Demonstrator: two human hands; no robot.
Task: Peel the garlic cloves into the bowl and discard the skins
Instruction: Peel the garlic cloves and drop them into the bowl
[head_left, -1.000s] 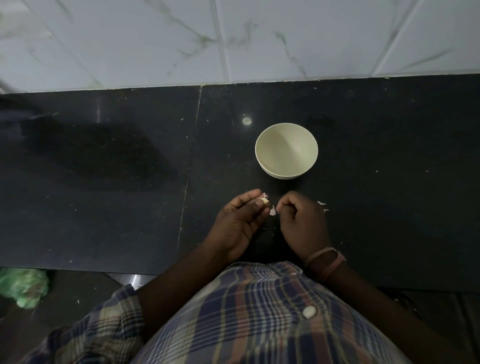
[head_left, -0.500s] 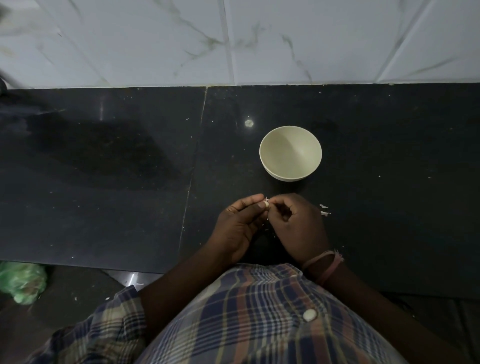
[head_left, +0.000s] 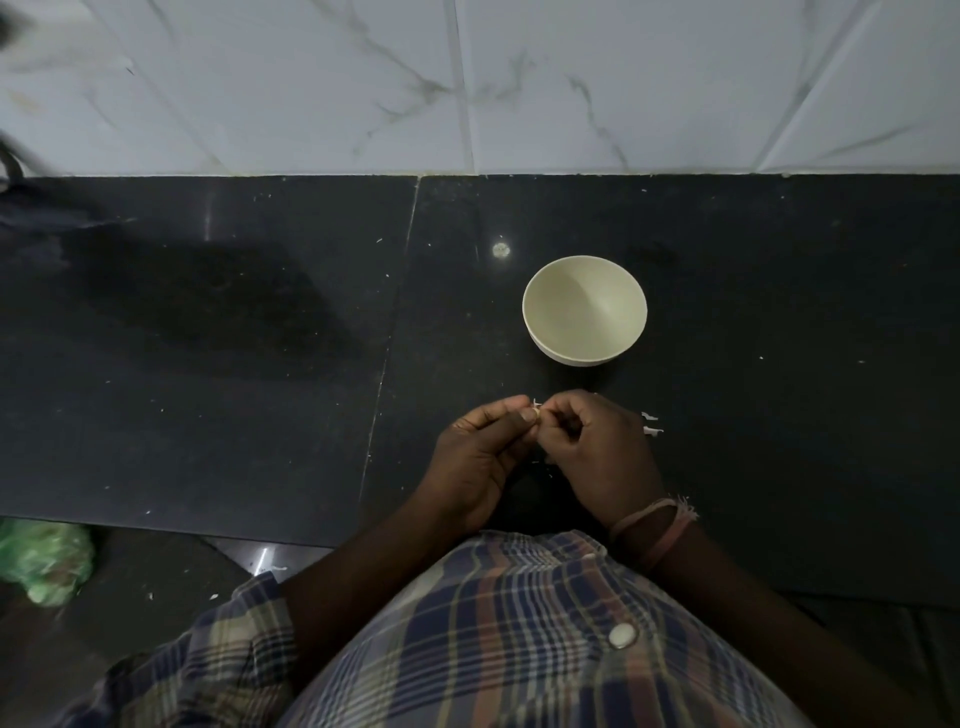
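Observation:
A cream bowl (head_left: 584, 310) stands on the black counter (head_left: 234, 364), just beyond my hands, and looks empty inside. My left hand (head_left: 480, 457) and my right hand (head_left: 597, 449) meet fingertip to fingertip over the counter's near part. Between them they pinch a small garlic clove (head_left: 535, 413), mostly hidden by the fingers, with a pale sliver of skin sticking out at the top. A few white skin scraps (head_left: 652, 423) lie on the counter just right of my right hand.
White marbled wall tiles (head_left: 519, 83) close off the back of the counter. A green plastic bag (head_left: 44, 558) lies on the floor at the lower left, below the counter's front edge. Small white specks dot the counter.
My hands, slightly apart a second ago with a skin scrap between them, have closed together on the clove. The bowl has not moved on the counter.

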